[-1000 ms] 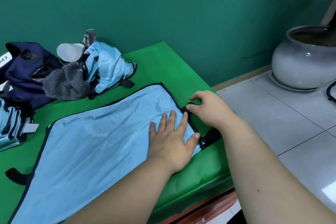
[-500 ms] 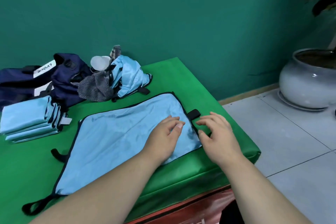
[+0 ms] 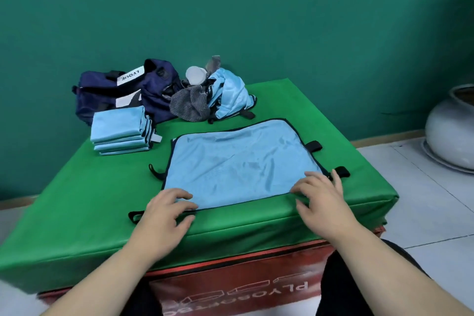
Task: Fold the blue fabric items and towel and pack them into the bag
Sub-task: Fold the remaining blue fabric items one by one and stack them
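A light blue fabric sheet with black trim and black strap tabs lies spread flat on the green mat. My left hand rests on its near left corner, fingers spread, thumb at the hem. My right hand lies on its near right corner, fingers spread over the edge. A stack of folded blue fabric sits at the back left. Behind it is the navy bag with a white label. A crumpled blue fabric item and a grey towel lie heaped beside the bag.
A translucent plastic cup rests on the heap. The mat tops a red box. A large grey ceramic pot stands on the tiled floor at right. A green wall runs close behind.
Both hands have moved from the sheet's right edge to its two near corners. The view has pulled back and shifted left, so the folded stack and the whole bag now show.
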